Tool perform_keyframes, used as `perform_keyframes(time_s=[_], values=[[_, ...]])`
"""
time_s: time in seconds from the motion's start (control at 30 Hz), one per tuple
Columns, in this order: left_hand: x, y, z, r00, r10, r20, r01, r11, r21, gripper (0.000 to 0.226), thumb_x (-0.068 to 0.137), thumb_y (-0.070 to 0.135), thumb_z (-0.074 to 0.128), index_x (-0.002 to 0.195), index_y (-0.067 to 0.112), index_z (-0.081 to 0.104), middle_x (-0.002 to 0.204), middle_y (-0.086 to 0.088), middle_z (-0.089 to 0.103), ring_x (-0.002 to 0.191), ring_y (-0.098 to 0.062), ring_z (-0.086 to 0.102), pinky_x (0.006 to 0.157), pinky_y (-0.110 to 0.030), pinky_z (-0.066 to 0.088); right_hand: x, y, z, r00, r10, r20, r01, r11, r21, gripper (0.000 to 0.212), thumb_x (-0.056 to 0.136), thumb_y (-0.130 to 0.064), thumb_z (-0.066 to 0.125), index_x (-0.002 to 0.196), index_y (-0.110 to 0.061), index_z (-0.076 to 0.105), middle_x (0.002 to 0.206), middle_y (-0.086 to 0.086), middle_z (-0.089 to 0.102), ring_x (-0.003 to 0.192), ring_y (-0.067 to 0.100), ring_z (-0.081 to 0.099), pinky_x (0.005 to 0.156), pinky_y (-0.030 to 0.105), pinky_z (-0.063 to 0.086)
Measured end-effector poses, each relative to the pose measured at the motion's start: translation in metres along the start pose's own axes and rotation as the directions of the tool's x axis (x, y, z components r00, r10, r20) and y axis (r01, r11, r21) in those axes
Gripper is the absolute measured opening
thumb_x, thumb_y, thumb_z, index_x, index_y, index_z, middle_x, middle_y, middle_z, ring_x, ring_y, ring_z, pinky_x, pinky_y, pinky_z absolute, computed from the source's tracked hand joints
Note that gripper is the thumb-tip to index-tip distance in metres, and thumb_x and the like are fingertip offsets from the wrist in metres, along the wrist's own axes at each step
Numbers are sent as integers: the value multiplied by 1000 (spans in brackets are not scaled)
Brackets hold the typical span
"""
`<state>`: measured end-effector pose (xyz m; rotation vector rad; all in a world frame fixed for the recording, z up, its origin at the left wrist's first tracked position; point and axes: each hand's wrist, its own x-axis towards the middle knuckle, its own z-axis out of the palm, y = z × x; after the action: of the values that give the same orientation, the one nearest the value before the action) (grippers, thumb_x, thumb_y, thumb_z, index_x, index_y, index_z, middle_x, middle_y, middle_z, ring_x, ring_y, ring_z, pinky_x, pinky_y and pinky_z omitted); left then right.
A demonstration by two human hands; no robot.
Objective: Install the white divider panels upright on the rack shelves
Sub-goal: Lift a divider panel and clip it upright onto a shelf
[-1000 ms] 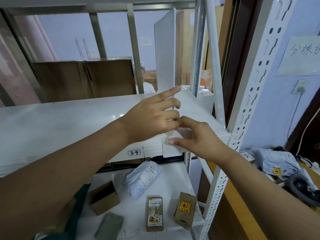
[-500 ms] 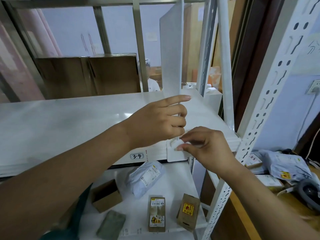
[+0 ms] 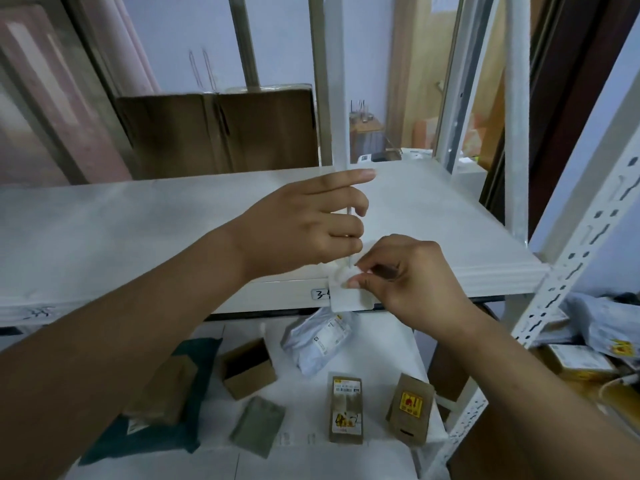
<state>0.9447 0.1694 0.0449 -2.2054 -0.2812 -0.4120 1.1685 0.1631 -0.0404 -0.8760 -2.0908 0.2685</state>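
two hands meet at the front edge of the upper shelf (image 3: 104, 237), and we see them both working on the same small spot. the divider (image 3: 337, 81) stands upright on that shelf, seen nearly edge-on as a thin white strip that runs from the top of the view down toward the front lip. its foot ends in a white clip (image 3: 349, 299) that hangs over the shelf's front face, just beside a handwritten label (image 3: 320, 294) partly covered by it.

our left hand (image 3: 304, 230) is on the near, left side of the divider, the index finger stretched out straight past the panel's edge and the other fingers curled in against it; whether they truly grip the panel or only steady it we cannot tell. our right hand (image 3: 412, 282) is pinched shut on the top of the clip, thumb and forefinger pressed together at the shelf lip, the remaining fingers folded.

below, on the lower shelf (image 3: 381, 344), lie a white mailer (image 3: 318, 341), a brown box (image 3: 247, 368), a grey packet (image 3: 258, 426) and two brown packets (image 3: 346, 408) with yellow stickers. the perforated post (image 3: 571, 244) of the rack rises at the right, and cardboard boxes (image 3: 221, 129) stand behind the upper shelf.
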Motion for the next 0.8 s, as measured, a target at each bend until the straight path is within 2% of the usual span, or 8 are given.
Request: perform_keyframes(time_s=[0.07,0.17,0.27,0.4,0.6,0.7,0.8], values=[[-2,0,-1,1000,-15,-4,15,1000,-6,27,109,0,61,92,11,80,92,-6,72,108,-27,69,125,-48,39,0,-3,2,1000,0,-9,1,1000,9,34,81,-45,76,89,-13,83,83,3,75,77,20,67,71,42,57],[-1,1,-1,1000,-15,-10,15,1000,-21,25,108,-1,63,93,9,80,91,-8,72,104,-28,70,126,-48,38,-1,-2,5,999,24,-43,-24,1000,12,23,80,-34,87,85,-13,82,80,2,73,74,19,66,69,41,55],[-3,-1,-2,1000,-7,0,7,999,-32,21,107,-1,65,96,8,81,93,-8,72,104,-28,69,126,-49,37,-3,-2,11,996,48,-69,-45,998,39,19,79,-31,89,85,-15,81,79,1,72,74,18,65,69,41,54],[-3,2,-4,1000,-8,26,9,1000,-13,22,107,-2,64,98,9,81,95,-7,73,106,-28,68,128,-49,35,-5,-1,13,995,66,-72,-61,996,61,16,83,-31,86,86,-17,77,78,-1,68,76,17,62,70,40,53],[-8,18,-7,998,-63,1,63,998,24,25,108,-2,61,97,11,80,98,-5,74,105,-29,69,126,-48,37,-9,-6,8,999,7,-53,-8,1000,-7,18,88,-32,79,90,-14,77,80,1,70,79,21,62,72,41,54],[-12,27,-7,994,-104,-18,104,995,2,21,108,1,65,98,10,81,102,-7,76,110,-31,71,123,-50,42,-11,-9,10,998,46,-54,-47,998,-32,19,89,-31,79,93,-12,76,84,3,71,83,23,64,76,43,55],[-16,39,-11,988,-156,-5,156,987,-35,24,110,5,59,104,10,82,114,-11,77,119,-33,68,123,-49,42,-19,-16,5,991,57,-123,-64,997,-51,20,90,-32,78,101,-16,77,95,-2,74,92,19,64,82,34,55]])
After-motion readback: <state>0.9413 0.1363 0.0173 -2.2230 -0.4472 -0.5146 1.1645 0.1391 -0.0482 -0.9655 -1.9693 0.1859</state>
